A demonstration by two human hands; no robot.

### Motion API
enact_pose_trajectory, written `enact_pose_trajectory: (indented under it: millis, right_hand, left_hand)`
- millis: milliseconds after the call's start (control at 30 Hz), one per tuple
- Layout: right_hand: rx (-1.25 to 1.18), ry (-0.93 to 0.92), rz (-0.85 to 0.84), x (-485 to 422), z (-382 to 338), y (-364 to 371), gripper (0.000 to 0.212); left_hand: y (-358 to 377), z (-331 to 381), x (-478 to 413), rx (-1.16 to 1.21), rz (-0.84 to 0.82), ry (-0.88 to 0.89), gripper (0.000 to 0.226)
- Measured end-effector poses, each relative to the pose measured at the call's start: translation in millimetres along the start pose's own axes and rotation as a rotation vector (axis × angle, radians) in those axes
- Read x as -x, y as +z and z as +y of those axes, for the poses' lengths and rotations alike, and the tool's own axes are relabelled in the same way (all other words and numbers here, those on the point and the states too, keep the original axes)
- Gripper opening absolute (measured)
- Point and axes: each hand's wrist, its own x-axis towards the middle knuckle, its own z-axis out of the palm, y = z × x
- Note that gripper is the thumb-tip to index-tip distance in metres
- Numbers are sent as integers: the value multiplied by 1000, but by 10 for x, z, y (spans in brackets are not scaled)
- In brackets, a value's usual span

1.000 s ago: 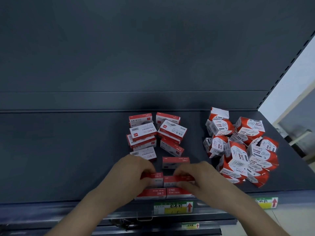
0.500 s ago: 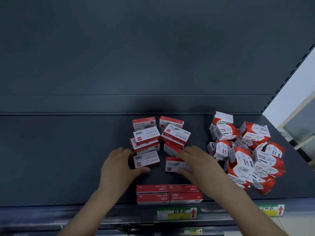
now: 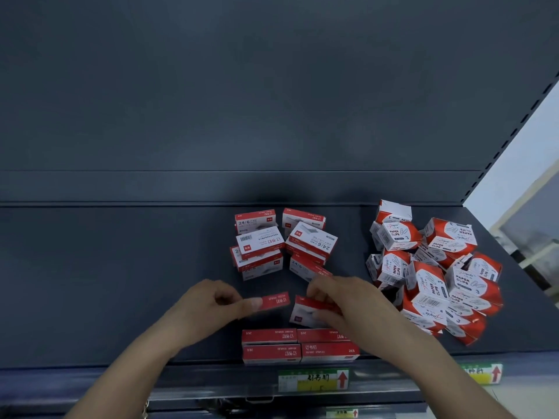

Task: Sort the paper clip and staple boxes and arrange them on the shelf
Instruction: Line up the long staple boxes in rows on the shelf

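Red-and-white staple boxes had been picked from the loose pile (image 3: 284, 243) in the half second before: each hand had reached in, closed on one and drawn it back toward the front rows (image 3: 299, 344). The left hand (image 3: 208, 306) pinched the left box (image 3: 275, 300) by its end, thumb against fingers. The right hand (image 3: 348, 300) curled round the right box (image 3: 305, 311). Both boxes sat just behind the four already squared up at the edge of the shelf (image 3: 121, 282), so a third row looked about to begin. The paper clip boxes (image 3: 438, 273) lay heaped to the right, unsorted. Whether either held box was lifted or touching the shelf could not be told. The right fingers covered much of their box, and the wrist hid a corner of the rows.
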Motion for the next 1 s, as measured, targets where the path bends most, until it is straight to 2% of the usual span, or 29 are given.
enact_pose_trajectory:
  millis: [67,200,300,367,400,467,533,600,667,867,1000]
  right_hand:
    - [-55,-26,-60,16,9,-32,18]
    - [-46,-58,-150,5,3,-61,21]
    - [-62,-37,-155,-3,-24,-79,22]
    - [-64,26,-27,-68,-43,-145,25]
    - [-48,66,89,-130,-48,-194,27]
    - [7,138,297,-293,-47,-296,34]
    - [75,201,342,-461,-31,-367,40]
    - [124,250,300,-594,-7,-383,45]
    - [155,278,287,-665,13,-376,46]
    - [149,319,219,-717,57,-386,46]
    - [12,300,138,-715,90,-383,37]
  left_hand:
    - [-6,10,14,-53,-113,-3,50]
    - [-8,-11,9,-148,-193,62,42]
    - [-43,70,37,-252,-251,161,21]
    - [-92,187,0,-282,-84,244,16]
    - [-126,260,-49,-260,81,278,11]
    - [-208,408,-188,-266,385,355,20]
    - [-250,506,-369,-403,459,367,36]
    - [-240,556,-509,-538,395,332,48]
    - [-237,567,-587,-579,336,308,50]
    - [-280,510,-713,-620,165,230,37]
    - [-273,488,-713,-542,181,239,35]
